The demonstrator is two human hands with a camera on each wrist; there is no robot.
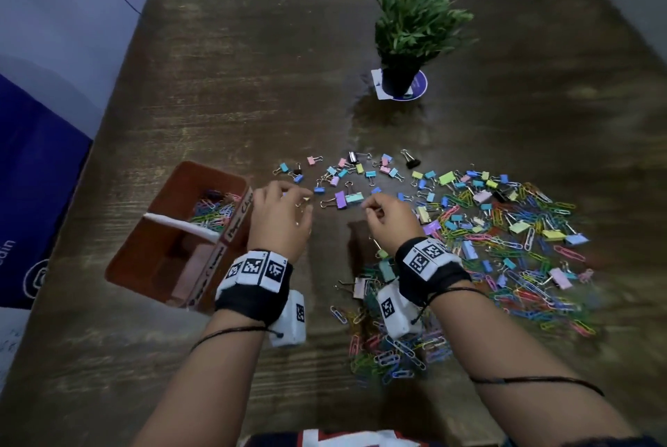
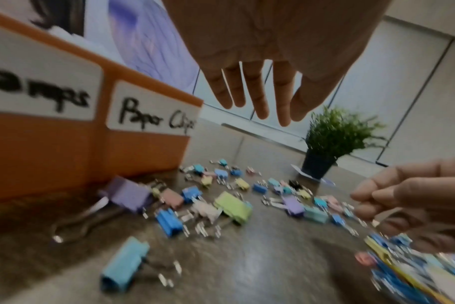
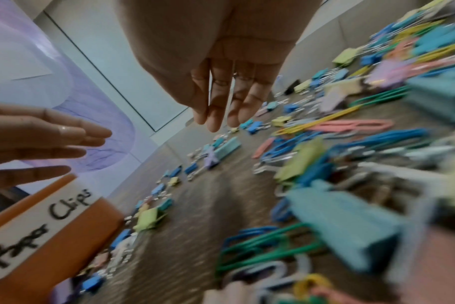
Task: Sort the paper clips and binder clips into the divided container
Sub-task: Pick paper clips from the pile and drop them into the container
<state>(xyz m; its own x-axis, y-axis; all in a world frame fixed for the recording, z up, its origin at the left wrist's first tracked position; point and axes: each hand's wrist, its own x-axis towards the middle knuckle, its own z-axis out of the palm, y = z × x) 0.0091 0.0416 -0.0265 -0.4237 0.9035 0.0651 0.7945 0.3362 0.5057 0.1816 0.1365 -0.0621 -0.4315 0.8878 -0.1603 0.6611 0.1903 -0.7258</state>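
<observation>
An orange divided container (image 1: 124, 260) stands at the left of the table; its far compartment, labelled "Paper Clips" (image 2: 156, 119), holds coloured paper clips (image 1: 213, 212). My left hand (image 1: 285, 215) hovers beside that wall, fingers straight and empty (image 2: 260, 107). My right hand (image 1: 386, 219) hangs just right of it over the table, fingers loosely bent, with nothing seen between them (image 3: 216, 115). Small pastel binder clips (image 1: 346, 172) lie scattered beyond both hands. A large mixed heap of paper clips and binder clips (image 1: 523, 266) spreads to the right and under my right wrist.
A potted green plant (image 1: 411, 31) stands on a coaster further back on the dark wooden table (image 1: 252, 67). A purple and white panel (image 1: 36, 158) borders the table's left edge. Both wrist views are blurred by motion.
</observation>
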